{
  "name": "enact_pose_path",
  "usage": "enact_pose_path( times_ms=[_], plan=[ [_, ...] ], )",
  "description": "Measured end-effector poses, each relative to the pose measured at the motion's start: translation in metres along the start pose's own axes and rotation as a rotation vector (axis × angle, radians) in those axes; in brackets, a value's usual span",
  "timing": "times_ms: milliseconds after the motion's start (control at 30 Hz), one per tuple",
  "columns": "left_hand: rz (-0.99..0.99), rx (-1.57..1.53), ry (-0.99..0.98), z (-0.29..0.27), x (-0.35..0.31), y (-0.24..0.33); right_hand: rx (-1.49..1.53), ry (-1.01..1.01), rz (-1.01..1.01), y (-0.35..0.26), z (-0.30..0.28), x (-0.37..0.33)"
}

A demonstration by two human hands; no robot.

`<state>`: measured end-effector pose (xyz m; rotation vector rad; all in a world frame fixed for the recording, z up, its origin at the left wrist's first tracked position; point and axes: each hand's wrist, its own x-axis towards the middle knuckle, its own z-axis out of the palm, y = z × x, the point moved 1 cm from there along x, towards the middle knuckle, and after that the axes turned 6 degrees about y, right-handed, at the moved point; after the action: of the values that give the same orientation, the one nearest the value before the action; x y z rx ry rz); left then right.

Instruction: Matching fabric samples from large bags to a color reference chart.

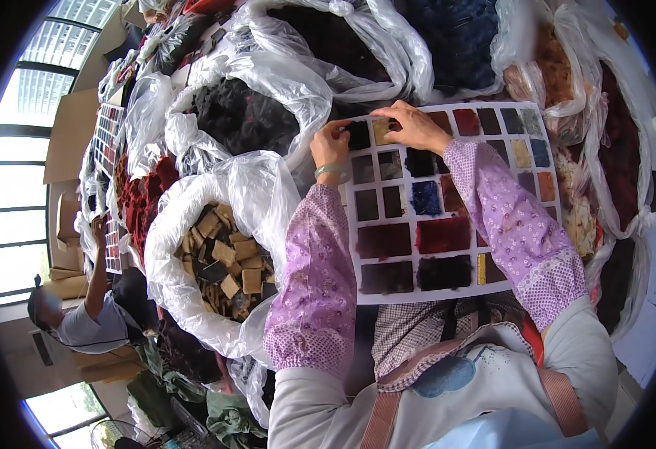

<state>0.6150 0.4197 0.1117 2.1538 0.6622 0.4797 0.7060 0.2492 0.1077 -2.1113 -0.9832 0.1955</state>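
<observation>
A white panel (pixel 414 213) with rectangular windows leans across my lap, tilted up against the bags. Dark, wine-red, blue, tan and orange fuzzy pieces fill the windows. At its upper left corner my left hand (pixel 330 147) has its fingers closed on the panel's edge, beside a black square (pixel 357 135). My right hand (pixel 415 127) curls over the top edge, thumb and forefinger bent around a tan square (pixel 381 132) in the top row. Its other fingers are partly hidden. Below, a dark red rectangle (pixel 443 235) and a black rectangle (pixel 445 273) fill larger windows.
Left of me, a plastic-lined bag holds tan foam-like blocks (pixel 251 280). Beyond stand bags of black fibre (pixel 242 116), red fibre (pixel 148 198) and dark blue fibre (pixel 451 41). A person (pixel 96 314) works at the far left by other panels (pixel 106 138).
</observation>
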Motion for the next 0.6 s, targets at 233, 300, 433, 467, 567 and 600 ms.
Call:
enact_pose_path(
  times_ms=[233,300,433,467,567,600],
  plan=[
    [0.553,0.353,0.036,0.009,-0.022,0.005,-0.051,0.030,-0.019,0.002,0.003,-0.006],
    [0.609,0.468,0.024,0.010,-0.036,0.009,-0.042,0.116,-0.036,0.004,0.010,-0.013],
    [0.682,0.367,0.112,0.008,-0.033,-0.014,-0.009,0.158,-0.043,-0.001,0.014,-0.011],
    [0.607,0.376,0.047,0.007,-0.028,-0.008,-0.009,0.142,-0.035,-0.002,0.009,-0.009],
    [0.516,0.416,0.018,0.007,-0.019,0.008,0.002,0.151,-0.014,-0.006,0.005,-0.004],
    [0.514,0.446,0.043,0.008,-0.019,0.012,0.013,0.164,-0.011,-0.008,0.005,-0.003]
  ],
)
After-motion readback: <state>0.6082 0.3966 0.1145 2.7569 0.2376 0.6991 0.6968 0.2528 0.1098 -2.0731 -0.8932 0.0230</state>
